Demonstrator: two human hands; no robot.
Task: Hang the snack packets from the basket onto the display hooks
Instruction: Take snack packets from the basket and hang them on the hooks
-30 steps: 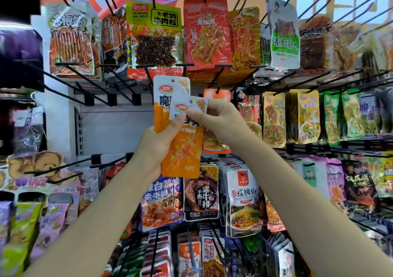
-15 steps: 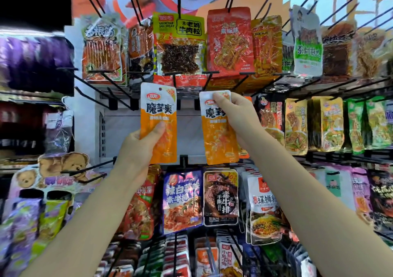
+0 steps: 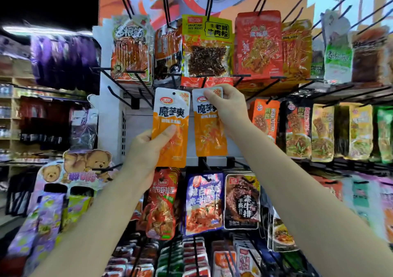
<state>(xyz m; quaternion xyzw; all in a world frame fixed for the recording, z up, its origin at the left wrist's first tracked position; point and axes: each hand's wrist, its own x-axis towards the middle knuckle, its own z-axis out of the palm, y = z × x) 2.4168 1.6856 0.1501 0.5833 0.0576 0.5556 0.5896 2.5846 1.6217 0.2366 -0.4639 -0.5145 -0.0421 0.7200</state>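
A: What changed just now, l to r?

B: A sec ago both orange-and-white foil snack packets were bunched together in front of the rack. Now they're split. The left hand [image 3: 146, 149] grips the lower part of the left orange foil packet [image 3: 171, 128], thumb across its front, fingers curled behind. Punch hole at its top is clear of any hook, so that one's waiting.

A: And the other?

B: The right hand [image 3: 228, 106] pinches the white top edge of the right orange foil packet [image 3: 209, 128], up by the black wire display hook [image 3: 203, 83] sticking out under the upper row. Looks to me like it's mid-threading, hole going to the hook tip.

A: So progress-wise?

B: My guess: one nearly on, one next. Both packets hang side by side, just apart, in front of the bare white back panel [image 3: 136, 132], which reads as the open slot for this flavour.

A: Anything you can't make out?

B: Plenty. The right packet's hole is under the fingers, so can't tell if the hook is through yet. The basket isn't in view at all. The edges of the rack are smeared w/ blur, esp. the purple bags [image 3: 63, 62] far left and the green packets [image 3: 385, 132] far right.
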